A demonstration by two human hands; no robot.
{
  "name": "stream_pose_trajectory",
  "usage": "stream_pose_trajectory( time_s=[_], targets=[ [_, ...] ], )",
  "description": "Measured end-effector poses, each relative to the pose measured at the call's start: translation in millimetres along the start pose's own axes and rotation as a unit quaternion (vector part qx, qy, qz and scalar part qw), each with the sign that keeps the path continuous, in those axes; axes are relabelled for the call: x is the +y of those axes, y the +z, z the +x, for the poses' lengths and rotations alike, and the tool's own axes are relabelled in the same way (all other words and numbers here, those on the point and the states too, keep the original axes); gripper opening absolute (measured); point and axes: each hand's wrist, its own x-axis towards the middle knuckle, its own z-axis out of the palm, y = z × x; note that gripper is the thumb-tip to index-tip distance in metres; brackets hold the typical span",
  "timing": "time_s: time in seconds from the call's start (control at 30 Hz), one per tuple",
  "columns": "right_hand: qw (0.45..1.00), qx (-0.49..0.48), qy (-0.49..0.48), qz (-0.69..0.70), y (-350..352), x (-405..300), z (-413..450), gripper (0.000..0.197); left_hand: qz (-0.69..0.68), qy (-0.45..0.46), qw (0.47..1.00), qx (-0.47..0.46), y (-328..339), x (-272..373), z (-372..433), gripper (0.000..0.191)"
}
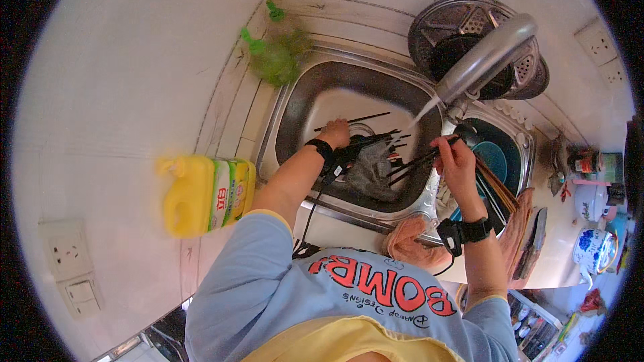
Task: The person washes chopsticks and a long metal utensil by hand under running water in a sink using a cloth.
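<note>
Over the rim between two sink basins, my right hand (457, 158) grips a few black chopsticks (415, 163), which slant down to the left. My left hand (338, 133) is low in the large stainless steel basin (297, 110), beside more black chopsticks (370, 119) and a round, shiny dish (361, 129). Its fingers are partly hidden, so I cannot tell what they hold. A grey mesh cloth or bag (371, 173) lies near my left wrist. Water runs from the metal faucet (488, 58) into this basin, between my hands.
A smaller basin at right holds a teal bowl (490, 158) and brown chopsticks (495, 181). An orange cloth (410, 241) hangs at the front edge; a knife (533, 244) lies further right. A yellow detergent jug (206, 196) and green-capped bottles (271, 60) stand left.
</note>
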Motion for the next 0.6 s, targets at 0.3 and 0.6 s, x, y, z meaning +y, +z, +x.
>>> stream_pose_trajectory(
  time_s=[0.3, 0.6],
  targets=[
    [0.999, 0.022, 0.015, 0.025, -5.0, 10.2, -1.5, 0.017, 0.06, 0.022, 0.998, -0.027, 0.8, 20.9, -11.2, 0.06],
    [0.997, 0.029, 0.033, 0.065, 0.5, 12.4, -1.1, 0.016, 0.122, 0.049, 0.991, 0.02, 9.3, 32.6, -5.2, 0.029]
  ],
)
